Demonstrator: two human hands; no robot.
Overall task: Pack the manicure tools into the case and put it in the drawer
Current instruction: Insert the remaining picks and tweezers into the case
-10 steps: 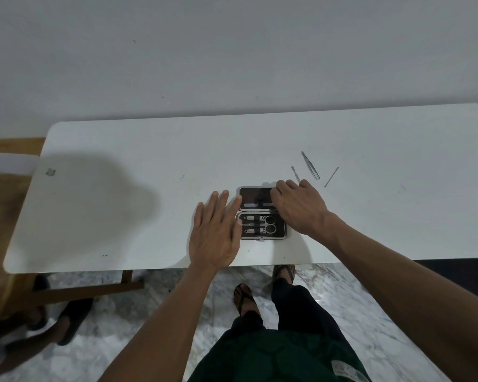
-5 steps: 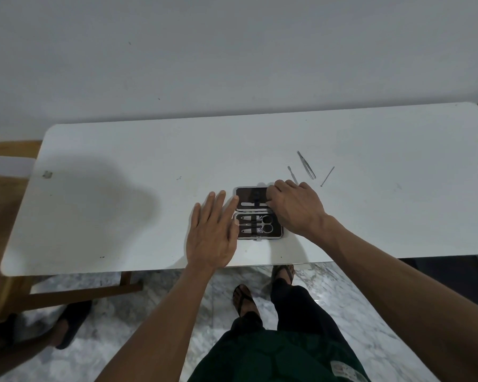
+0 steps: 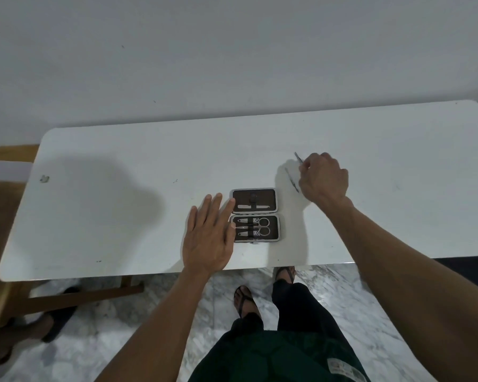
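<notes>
Manicure case (image 3: 255,215) lies open beside your flat, spread left hand (image 3: 209,238), while your right hand (image 3: 322,177) has left it and now curls over the loose tweezers (image 3: 298,157), grip unclear, next for packing.

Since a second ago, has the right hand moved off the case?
Yes. The right hand left the open case, going right and farther back to the loose tools.

The right hand (image 3: 324,177) is covering most of the loose tools (image 3: 292,181); its fingertips and grip are hiding underneath. The surface (image 3: 122,205) is running off the right edge.
</notes>
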